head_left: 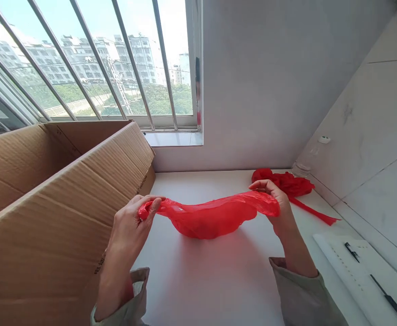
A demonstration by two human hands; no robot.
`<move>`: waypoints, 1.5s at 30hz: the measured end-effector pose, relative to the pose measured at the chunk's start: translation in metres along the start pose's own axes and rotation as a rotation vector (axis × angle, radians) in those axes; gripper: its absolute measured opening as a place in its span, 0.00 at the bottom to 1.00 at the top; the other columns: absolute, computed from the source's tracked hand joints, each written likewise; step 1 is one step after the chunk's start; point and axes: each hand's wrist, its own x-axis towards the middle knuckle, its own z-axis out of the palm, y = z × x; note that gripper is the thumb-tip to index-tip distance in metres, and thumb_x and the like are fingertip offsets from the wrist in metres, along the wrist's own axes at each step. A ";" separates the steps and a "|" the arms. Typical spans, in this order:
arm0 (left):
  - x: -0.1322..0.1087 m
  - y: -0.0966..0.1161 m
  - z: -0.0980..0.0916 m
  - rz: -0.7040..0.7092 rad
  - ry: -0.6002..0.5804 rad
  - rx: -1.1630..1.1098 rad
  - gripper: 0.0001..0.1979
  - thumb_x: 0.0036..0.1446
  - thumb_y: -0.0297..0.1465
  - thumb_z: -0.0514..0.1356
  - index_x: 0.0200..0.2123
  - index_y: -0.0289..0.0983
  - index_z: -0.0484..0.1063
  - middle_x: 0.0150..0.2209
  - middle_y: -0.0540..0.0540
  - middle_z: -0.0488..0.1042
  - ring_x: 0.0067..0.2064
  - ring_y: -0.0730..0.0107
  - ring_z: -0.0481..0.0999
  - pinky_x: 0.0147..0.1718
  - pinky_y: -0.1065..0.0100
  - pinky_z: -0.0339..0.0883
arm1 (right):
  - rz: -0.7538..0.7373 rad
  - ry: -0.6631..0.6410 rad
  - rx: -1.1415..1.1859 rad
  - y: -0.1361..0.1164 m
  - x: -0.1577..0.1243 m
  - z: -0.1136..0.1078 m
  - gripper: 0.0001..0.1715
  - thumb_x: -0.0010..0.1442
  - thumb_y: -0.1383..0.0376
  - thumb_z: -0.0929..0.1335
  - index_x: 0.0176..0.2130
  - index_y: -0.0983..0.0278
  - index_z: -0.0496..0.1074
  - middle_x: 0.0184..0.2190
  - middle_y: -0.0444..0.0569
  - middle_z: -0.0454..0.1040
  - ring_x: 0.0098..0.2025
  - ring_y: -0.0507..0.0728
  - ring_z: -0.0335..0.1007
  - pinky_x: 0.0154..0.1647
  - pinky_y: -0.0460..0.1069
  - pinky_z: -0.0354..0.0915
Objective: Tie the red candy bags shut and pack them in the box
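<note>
A thin red plastic bag (212, 217) hangs stretched between my hands above the white table (205, 280), sagging in the middle. My left hand (132, 226) pinches its gathered left end between thumb and fingers, close to the side of the cardboard box. At the other end, my right hand (275, 201) grips the bag with the fingers curled over its edge; the thumb is mostly hidden behind the plastic. Behind my right hand lies a crumpled red heap (286, 181) of similar thin material, with one strip trailing to the right.
A large open cardboard box (65, 217) fills the left side. To the right, a white board (368, 271) carries a black pen-like tool (391, 303) and a small black piece (351, 251). A clear bottle (302, 168) stands in the back corner. A barred window (133, 68) is behind.
</note>
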 end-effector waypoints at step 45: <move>-0.051 0.080 0.074 0.326 -0.331 0.516 0.09 0.64 0.27 0.58 0.38 0.39 0.80 0.69 0.36 0.58 0.72 0.34 0.43 0.63 0.28 0.45 | -0.366 -0.623 -1.122 0.008 -0.054 0.059 0.62 0.43 0.52 0.78 0.69 0.53 0.53 0.74 0.58 0.27 0.73 0.75 0.13 0.61 0.83 0.23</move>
